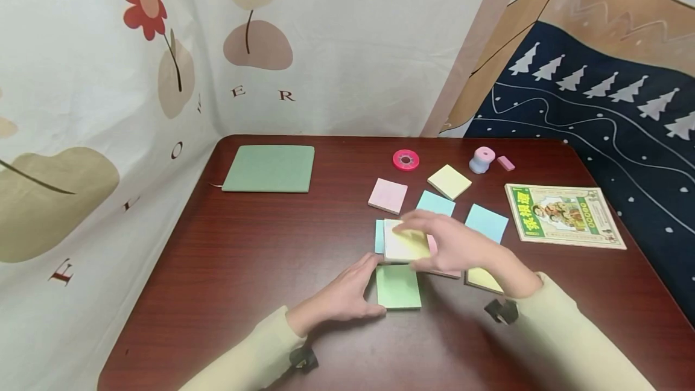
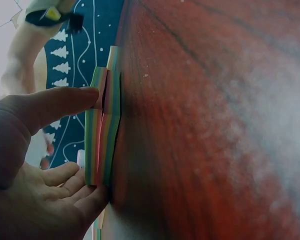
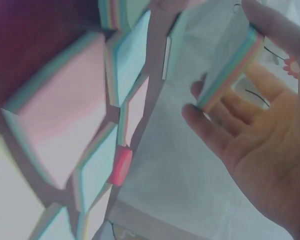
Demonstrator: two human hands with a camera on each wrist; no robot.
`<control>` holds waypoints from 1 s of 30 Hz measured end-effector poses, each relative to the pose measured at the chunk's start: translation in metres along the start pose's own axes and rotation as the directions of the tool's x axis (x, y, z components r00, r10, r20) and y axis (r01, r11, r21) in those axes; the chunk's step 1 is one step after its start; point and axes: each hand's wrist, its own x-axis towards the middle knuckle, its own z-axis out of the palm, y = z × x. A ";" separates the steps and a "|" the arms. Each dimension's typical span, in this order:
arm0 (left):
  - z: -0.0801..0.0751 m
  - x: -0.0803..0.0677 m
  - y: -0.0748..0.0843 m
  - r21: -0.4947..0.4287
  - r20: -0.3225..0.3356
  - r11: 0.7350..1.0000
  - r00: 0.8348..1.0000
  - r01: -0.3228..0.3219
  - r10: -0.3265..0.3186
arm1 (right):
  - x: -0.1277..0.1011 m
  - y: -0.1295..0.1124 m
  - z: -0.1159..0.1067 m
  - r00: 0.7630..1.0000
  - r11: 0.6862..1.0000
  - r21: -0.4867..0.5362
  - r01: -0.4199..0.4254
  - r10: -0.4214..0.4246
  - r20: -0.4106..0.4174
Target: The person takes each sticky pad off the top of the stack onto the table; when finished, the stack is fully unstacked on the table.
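My right hand pinches a sticky note pad between thumb and fingertips; its edges show coloured layers. In the head view this pad, pale with a yellow part, hangs over a blue pad. Part of a pink pad lies beneath the right hand. My left hand rests at the left side of a green-topped stack of sticky notes, thumb near its front corner and fingers near its back corner. From the left wrist, the thumb overlaps the stack's striped edge.
More pads lie behind and to the right: pink, yellow, blue and yellow. Farther back are a pink ring, a pink-and-blue spool-shaped thing and a small pink block. A green notebook and an illustrated booklet flank them.
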 end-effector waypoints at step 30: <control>0.001 -0.001 -0.001 -0.015 -0.043 0.997 0.996 -0.081 0.080 | 0.185 0.038 0.056 0.961 0.936 -0.217 -0.277 0.270 -0.064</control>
